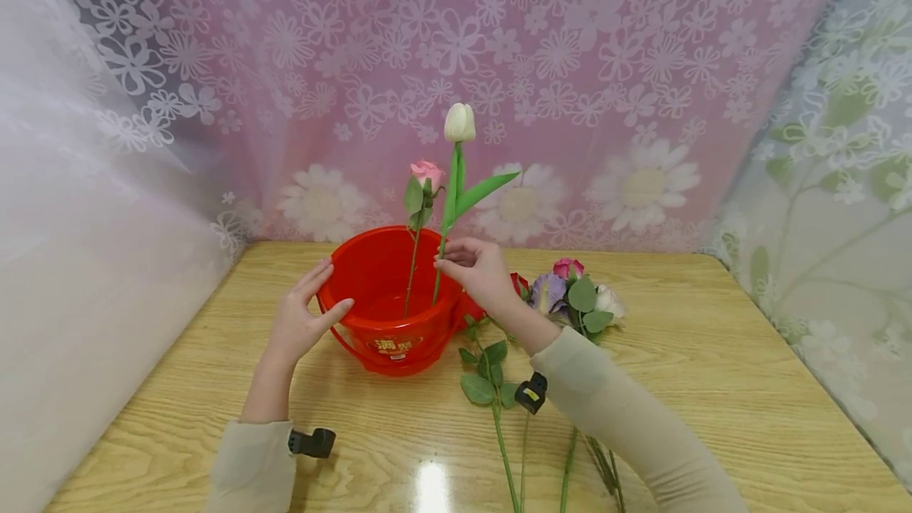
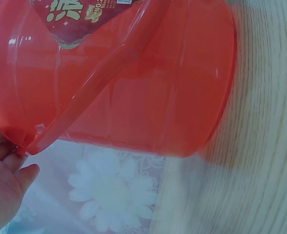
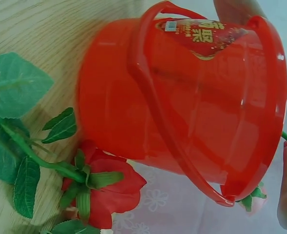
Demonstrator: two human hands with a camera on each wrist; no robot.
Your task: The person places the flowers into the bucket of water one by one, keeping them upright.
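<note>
A red plastic bucket (image 1: 427, 345) stands upright on the wooden table, its handle hanging down the front. A pink rose (image 1: 427, 172) leans inside, its stem reaching down into the bucket. My right hand (image 1: 479, 269) pinches the green stem of a white tulip (image 1: 459, 123) above the bucket's right rim; the stem's lower end is inside the bucket. At the left rim, my left hand (image 1: 299, 315) touches the bucket with fingers fairly straight and thumb spread apart. In the left wrist view, the left fingertips (image 2: 2, 148) lie beside the handle joint.
Right of the bucket lie several flowers: a red rose (image 3: 109, 187), a purple flower (image 1: 549, 293), a dark pink rose (image 1: 568, 267) and a whitish flower (image 1: 609, 304). Their stems run toward the table's front edge. Floral curtains (image 1: 456, 38) hang behind and at both sides.
</note>
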